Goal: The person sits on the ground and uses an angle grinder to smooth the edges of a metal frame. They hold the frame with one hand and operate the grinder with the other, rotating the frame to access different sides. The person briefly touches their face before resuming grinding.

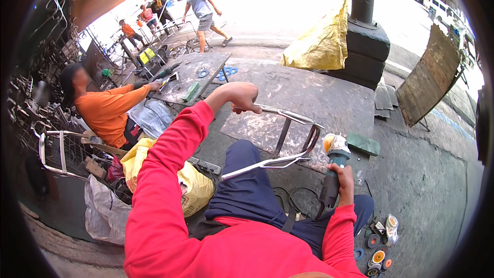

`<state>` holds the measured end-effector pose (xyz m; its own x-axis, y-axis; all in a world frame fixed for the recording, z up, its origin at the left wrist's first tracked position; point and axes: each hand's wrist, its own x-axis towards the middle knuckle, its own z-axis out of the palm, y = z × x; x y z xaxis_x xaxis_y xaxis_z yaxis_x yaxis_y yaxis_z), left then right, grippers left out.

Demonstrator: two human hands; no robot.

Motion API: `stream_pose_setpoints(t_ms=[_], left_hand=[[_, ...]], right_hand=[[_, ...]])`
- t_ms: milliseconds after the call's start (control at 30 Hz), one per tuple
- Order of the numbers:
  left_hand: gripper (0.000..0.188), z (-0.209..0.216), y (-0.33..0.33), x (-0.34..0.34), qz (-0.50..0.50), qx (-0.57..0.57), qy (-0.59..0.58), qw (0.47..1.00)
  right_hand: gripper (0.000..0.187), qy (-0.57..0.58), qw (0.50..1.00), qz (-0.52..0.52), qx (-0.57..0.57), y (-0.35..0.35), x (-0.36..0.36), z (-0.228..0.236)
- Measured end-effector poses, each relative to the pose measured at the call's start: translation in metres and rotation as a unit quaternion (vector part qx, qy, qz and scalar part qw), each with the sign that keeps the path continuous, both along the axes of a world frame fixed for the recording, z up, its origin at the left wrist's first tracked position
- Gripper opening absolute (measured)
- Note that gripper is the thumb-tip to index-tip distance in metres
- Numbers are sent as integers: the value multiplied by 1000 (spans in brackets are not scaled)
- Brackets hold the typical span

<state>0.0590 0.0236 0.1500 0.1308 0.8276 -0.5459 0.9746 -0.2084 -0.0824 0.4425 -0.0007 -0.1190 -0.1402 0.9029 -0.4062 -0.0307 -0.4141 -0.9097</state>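
Observation:
My left hand [240, 98] is closed around the far end of a shiny bent metal tube frame [282, 138]. The frame has a dark flat crossbar, and its near tube reaches back over my left thigh. In my right hand [343, 179] is an angle grinder [330, 191], fingers wrapped round its body. A pale polishing wheel [328, 143] with an orange-yellow face is fitted on its head. The wheel is just right of the frame's curved end; whether they touch I cannot tell. A green block [363, 144] lies beyond the grinder on the worn board [329, 100].
Several grinding discs [378, 257] lie on the ground at lower right. A yellow sack [198, 190] stands by my left leg. A co-worker in orange [105, 113] sits at left by another board. A post on a black base [364, 54] and a leaning wooden panel [431, 77] stand beyond.

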Motion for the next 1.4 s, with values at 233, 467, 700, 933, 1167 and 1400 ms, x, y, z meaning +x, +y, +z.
stream_pose_setpoints(t_ms=[233, 467, 700, 933, 1167, 1400], left_hand=[[37, -38, 24, -13, 181, -219, -274, 919], [27, -22, 33, -15, 197, -183, -265, 926], [20, 20, 60, -2, 252, -39, -136, 957], [17, -77, 48, 7, 203, 210, -141, 946], [24, -167, 18, 36, 281, 330, -239, 869], [26, -236, -4, 79, 299, 356, -270, 843]], right_hand=[[28, -17, 1000, -13, -6, 5, 1, -10], [27, -6, 1000, -19, -8, 2, 1, -7], [26, -17, 1000, -7, -2, 5, 0, -13], [24, -15, 1000, 2, -11, 7, -5, -11], [26, -9, 1000, -10, -1, 5, -4, -16], [28, 9, 1000, -18, -4, 6, -6, -14]])
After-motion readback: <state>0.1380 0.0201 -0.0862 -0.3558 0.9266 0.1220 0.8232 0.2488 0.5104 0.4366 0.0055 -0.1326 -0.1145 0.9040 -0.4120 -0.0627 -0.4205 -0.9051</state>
